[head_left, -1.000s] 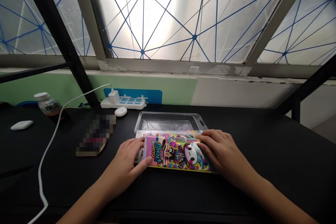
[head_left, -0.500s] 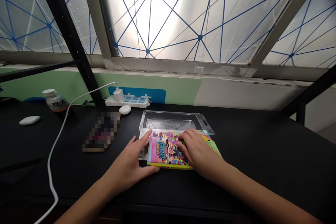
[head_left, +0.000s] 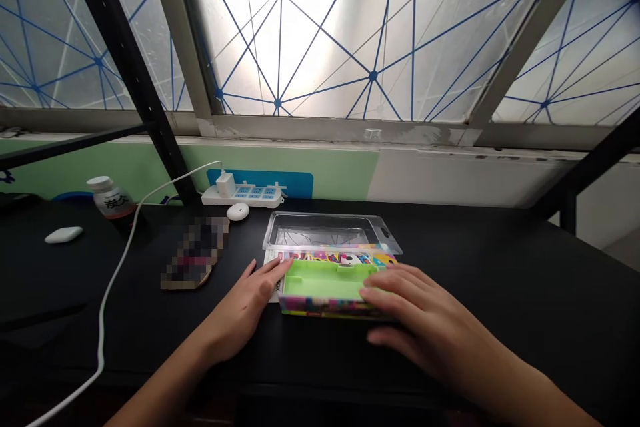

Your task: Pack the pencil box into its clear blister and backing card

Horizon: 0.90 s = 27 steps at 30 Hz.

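A colourful cartoon-printed pencil case (head_left: 325,287) lies open on the black table (head_left: 500,280), showing its green inside. Its lid (head_left: 340,258) is folded back toward the window. My left hand (head_left: 245,310) rests flat at the case's left end, fingers stretched out and touching it. My right hand (head_left: 425,327) hovers over the right end with fingers spread, holding nothing. A clear plastic blister shell (head_left: 325,232) lies just behind the case, with a white card (head_left: 273,273) partly under the case's left end.
A white power strip (head_left: 245,195) with a plugged charger sits by the wall, and its white cable (head_left: 115,280) runs toward me on the left. A small white oval device (head_left: 238,211), a bottle (head_left: 113,201), a white case (head_left: 63,235) and a blurred flat object (head_left: 193,253) lie at the left.
The pencil case's lid has been swung open toward the window, exposing the green interior. My right hand moved off the lid toward me; my left hand stayed at the left end.
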### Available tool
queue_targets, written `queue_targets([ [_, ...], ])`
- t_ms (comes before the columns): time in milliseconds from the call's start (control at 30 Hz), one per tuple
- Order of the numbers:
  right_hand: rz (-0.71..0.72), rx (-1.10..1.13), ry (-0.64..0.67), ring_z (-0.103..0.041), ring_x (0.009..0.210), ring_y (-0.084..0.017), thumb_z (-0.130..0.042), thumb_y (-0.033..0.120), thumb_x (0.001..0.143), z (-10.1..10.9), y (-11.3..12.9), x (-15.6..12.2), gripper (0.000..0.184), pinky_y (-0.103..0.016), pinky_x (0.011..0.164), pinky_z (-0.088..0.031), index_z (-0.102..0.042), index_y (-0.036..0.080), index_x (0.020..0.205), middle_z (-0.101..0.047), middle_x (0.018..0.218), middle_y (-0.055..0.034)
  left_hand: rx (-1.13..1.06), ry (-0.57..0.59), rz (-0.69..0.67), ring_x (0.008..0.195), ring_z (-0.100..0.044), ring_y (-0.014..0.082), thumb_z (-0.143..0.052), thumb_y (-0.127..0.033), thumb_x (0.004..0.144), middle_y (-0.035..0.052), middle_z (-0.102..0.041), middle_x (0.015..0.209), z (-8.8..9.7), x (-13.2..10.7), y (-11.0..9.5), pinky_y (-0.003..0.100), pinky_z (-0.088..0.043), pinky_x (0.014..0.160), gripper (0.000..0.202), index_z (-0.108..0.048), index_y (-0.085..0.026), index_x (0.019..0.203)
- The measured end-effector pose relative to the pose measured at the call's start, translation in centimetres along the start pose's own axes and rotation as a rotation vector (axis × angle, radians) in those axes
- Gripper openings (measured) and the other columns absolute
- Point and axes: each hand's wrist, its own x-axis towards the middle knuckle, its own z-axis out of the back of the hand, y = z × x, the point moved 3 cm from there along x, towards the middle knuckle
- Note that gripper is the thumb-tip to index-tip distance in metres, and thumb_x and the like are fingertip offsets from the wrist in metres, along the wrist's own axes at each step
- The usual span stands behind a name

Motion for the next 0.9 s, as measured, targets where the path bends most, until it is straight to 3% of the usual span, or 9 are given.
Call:
queue_targets([
  [133,-0.056,0.008,0.191,-0.055,0.131,-0.036,-0.068,0.053,0.087,-0.1,-1.5,-5.1,0.053,-0.054,0.105,-0.050,-0.059,0.032,0.135,-0.055,0.148,-0.0104,0.055,0.053,0.031,0.151,-0.024,0.0303,-0.040,-0.057,0.101,-0.0021,-0.032,0.161,-0.3,0.0,0.0,0.060,-0.012,0.122,0.059,-0.029,-0.037,0.156],
  [233,-0.161,-0.046,0.244,-0.040,0.140,-0.045,-0.072,0.065,0.077,-1.8,-3.4,-9.2,0.094,-0.065,0.105,-0.045,-0.034,0.031,0.156,-0.034,0.160,-0.0144,0.121,0.070,0.045,0.152,-0.020,0.0330,-0.057,-0.056,0.095,0.0016,-0.027,0.163,-0.5,0.2,-0.2,0.063,-0.012,0.121,0.075,-0.022,-0.035,0.158],
  [300,-0.281,-0.050,0.197,-0.038,0.141,-0.045,-0.074,0.062,0.077,-2.6,-4.5,-11.1,0.105,-0.063,0.103,-0.048,-0.019,0.028,0.161,-0.029,0.162,-0.0159,0.142,0.080,0.031,0.152,-0.019,0.0327,-0.058,-0.055,0.094,0.0028,-0.025,0.164,-0.7,0.3,-0.3,0.062,-0.012,0.121,0.078,-0.020,-0.034,0.159],
  [367,-0.373,-0.014,0.153,-0.042,0.140,-0.040,-0.070,0.049,0.086,-3.0,-5.3,-11.9,0.099,-0.056,0.104,-0.051,-0.010,0.027,0.162,-0.029,0.162,-0.0151,0.147,0.085,0.012,0.152,-0.020,0.0311,-0.054,-0.055,0.097,0.0033,-0.025,0.164,-0.9,0.2,-0.1,0.061,-0.010,0.122,0.076,-0.017,-0.033,0.159],
  [433,-0.415,0.032,0.125,-0.047,0.137,-0.035,-0.063,0.037,0.091,-3.1,-5.8,-11.6,0.087,-0.052,0.104,-0.052,-0.013,0.028,0.161,-0.036,0.159,-0.0120,0.130,0.068,-0.008,0.152,-0.022,0.0302,-0.045,-0.055,0.100,0.0027,-0.027,0.163,-0.9,0.1,0.2,0.059,-0.010,0.123,0.069,-0.018,-0.033,0.159],
  [633,-0.697,0.170,-0.032,-0.072,0.106,-0.031,-0.053,0.046,0.097,-2.5,-7.4,-8.0,0.039,-0.039,0.077,-0.065,-0.065,0.027,0.130,-0.072,0.126,-0.0078,0.023,-0.057,-0.021,0.149,-0.030,0.0317,-0.017,-0.062,0.102,0.0004,-0.040,0.158,-0.5,-0.2,0.8,0.054,-0.022,0.122,0.064,-0.032,-0.033,0.157],
  [700,-0.729,0.208,-0.026,-0.070,0.110,-0.031,-0.053,0.049,0.097,-2.9,-7.6,-7.6,0.041,-0.039,0.081,-0.064,-0.064,0.026,0.130,-0.071,0.128,-0.0088,0.016,-0.073,-0.001,0.148,-0.032,0.0321,-0.019,-0.064,0.102,0.0033,-0.041,0.158,-0.4,0.0,0.8,0.054,-0.024,0.122,0.066,-0.031,-0.030,0.158],
  [833,-0.633,0.179,0.033,-0.062,0.123,-0.033,-0.065,0.047,0.089,-4.5,-7.0,-8.6,0.069,-0.047,0.101,-0.055,-0.042,0.026,0.151,-0.059,0.144,-0.0114,0.055,-0.074,0.076,0.145,-0.039,0.0328,-0.045,-0.059,0.099,0.0097,-0.041,0.158,-0.9,0.1,0.7,0.053,-0.034,0.117,0.073,-0.023,-0.027,0.160],
  [900,-0.585,0.165,0.019,-0.060,0.126,-0.032,-0.065,0.043,0.090,-4.7,-6.6,-9.1,0.072,-0.047,0.103,-0.053,-0.036,0.028,0.154,-0.055,0.148,-0.0103,0.095,-0.114,0.045,0.143,-0.043,0.0326,-0.057,-0.054,0.094,0.0101,-0.041,0.158,-1.2,-0.2,0.3,0.050,-0.040,0.114,0.079,-0.022,-0.028,0.160],
])
